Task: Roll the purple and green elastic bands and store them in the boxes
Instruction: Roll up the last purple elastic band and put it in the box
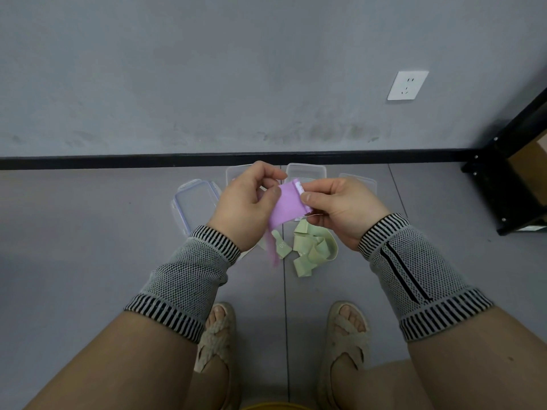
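I hold the purple elastic band up in front of me with both hands. My left hand pinches its left edge, and my right hand pinches its folded right end, where a white label shows. A loose purple tail hangs down below my left hand. The green elastic band lies crumpled on the floor under my hands. Clear plastic boxes stand on the floor behind my hands, partly hidden by them.
A clear lid with blue clips lies on the floor at the left. A black skirting strip runs along the grey wall. A black metal shelf frame stands at the right. My sandalled feet are below the bands.
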The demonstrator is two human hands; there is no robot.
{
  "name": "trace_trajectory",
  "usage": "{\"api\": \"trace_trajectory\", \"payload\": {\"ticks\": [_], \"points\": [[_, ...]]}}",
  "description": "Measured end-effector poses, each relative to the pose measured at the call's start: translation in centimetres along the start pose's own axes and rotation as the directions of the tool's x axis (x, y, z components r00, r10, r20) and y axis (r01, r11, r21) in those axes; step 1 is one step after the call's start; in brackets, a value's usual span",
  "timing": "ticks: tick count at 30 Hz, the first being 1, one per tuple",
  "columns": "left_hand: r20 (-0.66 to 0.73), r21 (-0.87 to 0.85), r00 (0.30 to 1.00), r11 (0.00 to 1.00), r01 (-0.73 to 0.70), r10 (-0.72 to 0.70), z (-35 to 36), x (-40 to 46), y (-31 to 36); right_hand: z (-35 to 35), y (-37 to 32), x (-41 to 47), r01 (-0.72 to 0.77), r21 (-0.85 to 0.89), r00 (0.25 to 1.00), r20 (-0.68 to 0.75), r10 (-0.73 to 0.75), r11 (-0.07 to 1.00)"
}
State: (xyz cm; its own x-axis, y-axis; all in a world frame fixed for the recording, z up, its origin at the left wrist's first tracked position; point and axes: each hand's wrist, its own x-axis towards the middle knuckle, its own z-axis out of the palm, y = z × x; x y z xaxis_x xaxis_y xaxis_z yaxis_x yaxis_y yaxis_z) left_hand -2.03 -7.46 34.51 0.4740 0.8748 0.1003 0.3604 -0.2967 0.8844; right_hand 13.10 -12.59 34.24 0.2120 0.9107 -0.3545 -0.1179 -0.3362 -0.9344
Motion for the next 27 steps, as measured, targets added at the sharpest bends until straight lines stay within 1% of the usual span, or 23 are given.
{"api": "trace_trajectory", "payload": {"ticks": [7, 12, 15, 23, 27], "points": [[-0.011, 0.02, 1.0, 1.0, -0.012, 0.012, 0.1, 0.2, -0.1, -0.2, -0.2, -0.2, -0.012, -0.032, 0.999, -0.032, 0.011, 0.999], [-0.023, -0.032, 1.0, 0.999, -0.003, 0.003, 0.2, 0.3, -0.3, 0.0, -0.3, -0.1, -0.01, 0.004, 0.999, -0.053, 0.011, 1.0], [-0.033, -0.073, 0.999, 0.997, 0.023, -0.026, 0.3, 0.4, -0.3, 0.1, -0.3, 0.0, -0.003, 0.015, 0.998, -0.057, 0.004, 1.0], [-0.046, -0.2, 0.987, 0.969, 0.144, -0.155, 0.5, 0.6, 0.3, 1.0, -0.2, -0.2, 0.036, 0.002, 0.999, -0.016, -0.036, 0.999], [-0.039, -0.254, 0.981, 0.952, 0.173, -0.188, 0.3, 0.5, 0.7, 1.1, -0.3, -0.3, 0.045, 0.015, 0.999, -0.003, -0.045, 0.999]]}}
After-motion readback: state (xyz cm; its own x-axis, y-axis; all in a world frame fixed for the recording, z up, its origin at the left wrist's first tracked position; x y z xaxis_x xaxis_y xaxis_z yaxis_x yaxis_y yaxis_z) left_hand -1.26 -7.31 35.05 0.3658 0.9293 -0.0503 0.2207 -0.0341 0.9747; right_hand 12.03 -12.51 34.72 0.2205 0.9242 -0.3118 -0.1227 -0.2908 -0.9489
